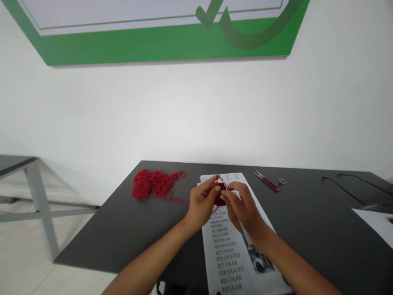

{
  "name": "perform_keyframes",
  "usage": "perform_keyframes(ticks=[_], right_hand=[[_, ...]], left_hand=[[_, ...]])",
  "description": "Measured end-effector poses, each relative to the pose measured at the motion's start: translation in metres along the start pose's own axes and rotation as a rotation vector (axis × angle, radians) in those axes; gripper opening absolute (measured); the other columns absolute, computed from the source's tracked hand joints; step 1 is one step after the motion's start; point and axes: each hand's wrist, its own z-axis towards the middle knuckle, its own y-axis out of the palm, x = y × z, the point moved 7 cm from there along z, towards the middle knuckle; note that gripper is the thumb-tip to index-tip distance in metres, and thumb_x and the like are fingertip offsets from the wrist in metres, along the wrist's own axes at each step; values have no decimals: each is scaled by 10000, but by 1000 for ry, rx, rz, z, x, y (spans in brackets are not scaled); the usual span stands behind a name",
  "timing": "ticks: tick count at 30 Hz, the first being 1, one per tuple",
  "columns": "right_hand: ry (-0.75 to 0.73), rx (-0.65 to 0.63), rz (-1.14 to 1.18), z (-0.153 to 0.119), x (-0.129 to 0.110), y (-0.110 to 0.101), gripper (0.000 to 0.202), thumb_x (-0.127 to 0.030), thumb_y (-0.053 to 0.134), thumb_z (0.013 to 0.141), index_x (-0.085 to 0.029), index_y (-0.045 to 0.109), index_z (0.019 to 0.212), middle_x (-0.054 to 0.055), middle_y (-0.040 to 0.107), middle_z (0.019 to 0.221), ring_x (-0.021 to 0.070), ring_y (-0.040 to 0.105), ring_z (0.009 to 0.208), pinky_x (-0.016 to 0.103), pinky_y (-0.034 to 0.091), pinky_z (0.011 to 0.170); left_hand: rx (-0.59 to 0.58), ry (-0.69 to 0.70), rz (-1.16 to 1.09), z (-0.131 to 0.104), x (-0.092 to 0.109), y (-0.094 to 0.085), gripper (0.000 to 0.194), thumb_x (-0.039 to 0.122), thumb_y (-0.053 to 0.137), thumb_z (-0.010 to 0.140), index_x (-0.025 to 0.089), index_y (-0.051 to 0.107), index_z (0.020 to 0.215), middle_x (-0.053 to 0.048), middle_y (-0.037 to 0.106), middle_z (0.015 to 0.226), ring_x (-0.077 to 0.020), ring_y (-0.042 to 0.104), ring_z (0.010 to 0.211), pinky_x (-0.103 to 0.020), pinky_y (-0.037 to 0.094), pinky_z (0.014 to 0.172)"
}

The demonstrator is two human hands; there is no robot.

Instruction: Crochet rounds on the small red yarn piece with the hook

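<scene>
A small round red crochet piece [220,199] is held up over the printed sheet, between both hands. My left hand [201,201] pinches its left side with thumb and fingers, the index finger raised with red yarn [217,178] running over it. On the right edge of the piece, my right hand [244,205] is closed around a thin crochet hook [226,187], mostly hidden by the fingers. A strand leads left from my left hand to a ball of red yarn [141,185] with a loose tangle [164,183] beside it.
Under my hands lies the printed pattern sheet [215,246], with rows of text and a photo. Thread snips with red handles [266,181] and a small metal ring [282,181] lie to the right on the dark table [147,237]. Black cables [346,190] and white paper [374,223] are farther right.
</scene>
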Motion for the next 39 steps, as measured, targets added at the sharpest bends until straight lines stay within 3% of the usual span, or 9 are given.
perform_keyframes(ticks=[2,6,10,14,21,29,35,39], right_hand=[[-26,3,-16,-2,0,0,283,-122,605,947,-255,645,1193,103,635,1066,258,653,1011,451,598,866],[88,-28,130,2,8,-3,183,-214,576,987,-274,670,1131,76,654,1063,226,681,976,400,610,839],[212,-93,390,10,14,-5,122,-322,588,991,-258,691,980,57,687,1012,208,700,926,353,603,799],[302,-100,507,14,20,-8,78,-322,671,946,-254,692,914,47,703,993,196,705,902,306,594,743],[299,-177,463,12,20,-9,107,-341,612,987,-299,709,974,22,769,1161,211,735,1066,362,585,938],[460,-177,573,9,22,-10,163,-438,625,969,-305,717,957,13,796,1181,235,758,1080,370,608,909],[643,-187,821,-5,31,0,162,-438,670,942,-282,712,928,52,780,1222,276,743,1102,432,585,934],[742,-135,1137,-7,31,12,165,-440,684,933,-280,716,913,50,800,1158,286,744,1096,490,560,984]], left_hand=[[-22,-124,-153,0,-11,5,417,449,763,834,160,783,1134,-77,801,908,-173,711,713,-283,609,636],[-27,-227,-345,0,-21,9,456,501,811,779,147,797,1066,-70,778,860,-144,682,691,-249,569,624],[-58,-190,-397,3,-15,6,499,467,876,710,164,786,1097,-41,758,809,-127,659,677,-256,548,661],[-115,-135,-364,7,-3,2,510,439,896,691,163,790,1107,-43,748,776,-120,637,644,-251,539,645],[-163,-193,-502,7,0,4,514,435,912,674,172,785,1098,-67,782,838,-135,694,669,-252,560,650],[-204,-237,-573,7,2,4,531,414,920,669,167,769,1114,-87,801,890,-178,741,728,-295,591,705],[-256,-337,-751,4,5,9,473,368,931,671,151,766,1057,-70,800,870,-153,746,734,-228,565,693],[-294,-400,-894,1,4,13,436,357,941,657,133,769,990,-41,768,751,-90,676,569,-151,508,545]])
